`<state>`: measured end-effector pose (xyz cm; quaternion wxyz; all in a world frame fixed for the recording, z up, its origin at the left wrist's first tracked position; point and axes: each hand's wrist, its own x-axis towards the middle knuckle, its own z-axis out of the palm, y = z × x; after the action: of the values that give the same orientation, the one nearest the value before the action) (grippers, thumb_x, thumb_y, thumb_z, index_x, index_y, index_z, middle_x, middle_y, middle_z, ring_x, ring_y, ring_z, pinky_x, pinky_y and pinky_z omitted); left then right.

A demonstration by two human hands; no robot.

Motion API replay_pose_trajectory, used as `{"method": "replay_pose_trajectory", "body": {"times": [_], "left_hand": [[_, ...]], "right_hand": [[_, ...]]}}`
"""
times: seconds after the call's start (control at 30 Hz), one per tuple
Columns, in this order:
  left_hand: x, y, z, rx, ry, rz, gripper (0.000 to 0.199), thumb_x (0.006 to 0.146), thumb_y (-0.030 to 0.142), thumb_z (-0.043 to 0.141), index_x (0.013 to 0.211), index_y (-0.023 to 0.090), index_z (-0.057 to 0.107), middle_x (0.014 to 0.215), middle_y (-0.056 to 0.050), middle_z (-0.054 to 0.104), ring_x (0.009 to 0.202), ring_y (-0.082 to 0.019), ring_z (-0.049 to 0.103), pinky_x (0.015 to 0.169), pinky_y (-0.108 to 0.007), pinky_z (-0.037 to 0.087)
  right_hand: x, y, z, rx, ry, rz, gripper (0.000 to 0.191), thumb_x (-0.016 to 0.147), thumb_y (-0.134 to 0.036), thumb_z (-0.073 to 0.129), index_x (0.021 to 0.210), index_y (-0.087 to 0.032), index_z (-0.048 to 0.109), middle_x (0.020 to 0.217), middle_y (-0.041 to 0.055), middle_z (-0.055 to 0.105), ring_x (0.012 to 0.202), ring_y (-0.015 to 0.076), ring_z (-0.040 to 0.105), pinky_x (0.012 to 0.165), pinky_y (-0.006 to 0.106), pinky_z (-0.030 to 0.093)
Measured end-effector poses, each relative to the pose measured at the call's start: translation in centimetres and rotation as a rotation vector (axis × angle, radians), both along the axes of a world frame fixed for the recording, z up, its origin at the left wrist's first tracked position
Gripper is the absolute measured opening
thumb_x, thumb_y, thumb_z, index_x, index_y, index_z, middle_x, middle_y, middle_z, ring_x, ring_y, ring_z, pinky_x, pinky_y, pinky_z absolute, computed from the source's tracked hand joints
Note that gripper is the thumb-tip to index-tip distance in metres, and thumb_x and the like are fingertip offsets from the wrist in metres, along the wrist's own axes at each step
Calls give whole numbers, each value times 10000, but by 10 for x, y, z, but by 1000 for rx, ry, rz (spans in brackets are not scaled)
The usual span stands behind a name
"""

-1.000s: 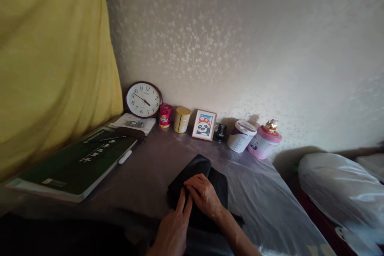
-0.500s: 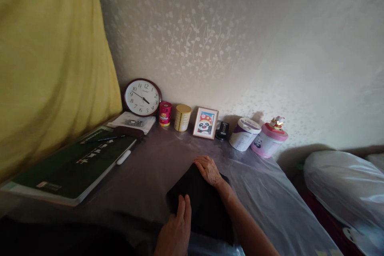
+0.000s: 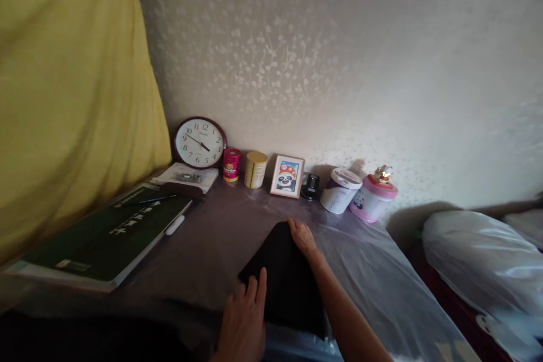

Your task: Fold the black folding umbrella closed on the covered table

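Note:
A piece of black cloth [image 3: 285, 288] lies in front of me on the grey-covered table, its far corner pointing toward the wall. At its far right edge my right hand [image 3: 302, 237] is closed, fingers curled over the fabric; their tips are partly hidden. My left hand [image 3: 246, 314] is at the cloth's near left side, palm down with fingers stretched and slightly apart. Its fingertips are at or just over the cloth's left edge; I cannot tell whether they press on it.
Along the wall stand a round clock [image 3: 200, 143], a pink can [image 3: 231, 165], a yellow-lidded can [image 3: 255, 170], a framed panda picture [image 3: 287, 176], a small black object [image 3: 311, 187] and two tubs [image 3: 341, 191]. A large green book [image 3: 114, 237] lies left, beside a yellow curtain [image 3: 80, 85].
My right hand has gone from lying over the cloth's top to gripping its far right edge, and the far corner now shows more. The left hand's fingers have spread and moved slightly.

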<state>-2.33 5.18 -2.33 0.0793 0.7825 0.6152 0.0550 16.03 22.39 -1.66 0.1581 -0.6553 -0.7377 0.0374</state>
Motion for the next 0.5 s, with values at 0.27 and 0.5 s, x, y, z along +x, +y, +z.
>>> {"method": "replay_pose_trajectory", "body": {"times": [0.27,0.5], "left_hand": [[-2,-4,4,122,-18,-50,711,710,90,400,1392,108,201,1197,-121,532,1093,-268,440,965,-454,310],[0,-2,1,153,16,-61,699,709,75,394,1386,98,221,1211,-131,522,1116,-253,437,986,-437,302]], "right_hand": [[68,-79,-10,106,179,-294,301,848,-331,404,994,-183,621,990,96,673,951,220,619,837,312,433],[62,-126,-25,-237,624,-373,468,756,-513,445,1007,-153,606,685,47,642,594,200,617,460,275,468]]}}
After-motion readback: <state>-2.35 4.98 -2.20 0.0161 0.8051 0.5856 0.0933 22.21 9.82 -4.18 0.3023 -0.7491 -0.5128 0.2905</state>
